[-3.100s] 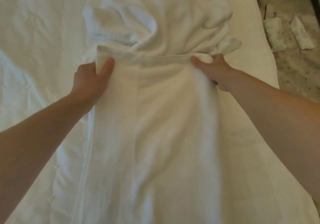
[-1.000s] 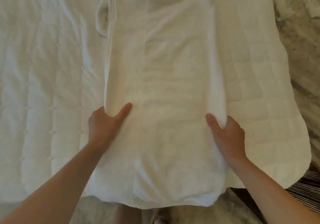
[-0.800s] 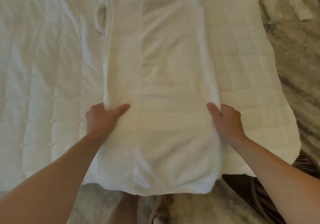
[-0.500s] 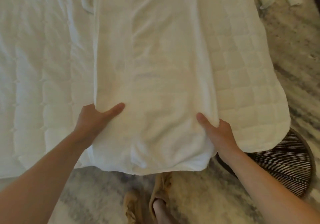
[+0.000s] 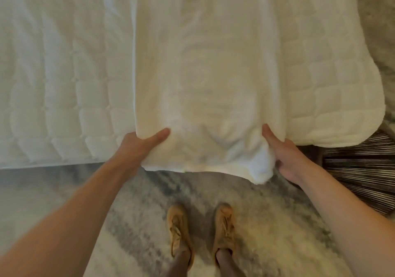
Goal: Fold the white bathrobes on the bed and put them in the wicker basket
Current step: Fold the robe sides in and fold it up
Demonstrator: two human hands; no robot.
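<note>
A white bathrobe (image 5: 209, 67), folded into a long strip, lies along the quilted bed (image 5: 59, 84) and its lower end hangs over the bed's near edge. My left hand (image 5: 136, 146) grips the strip's bottom left corner, thumb on top. My right hand (image 5: 286, 154) grips the bottom right corner, where the cloth bunches up. The dark striped wicker basket (image 5: 361, 169) stands on the floor at the right, just beyond my right wrist, partly under the bed's corner.
Grey and white patterned carpet (image 5: 267, 234) covers the floor below the bed edge. My two feet in tan shoes (image 5: 201, 231) stand close to the bed, under the robe's hanging end.
Both hands slid down the robe's sides from its waist to its bottom corners. The view tilted down, bringing the bed edge, my shoes and the basket into sight.
</note>
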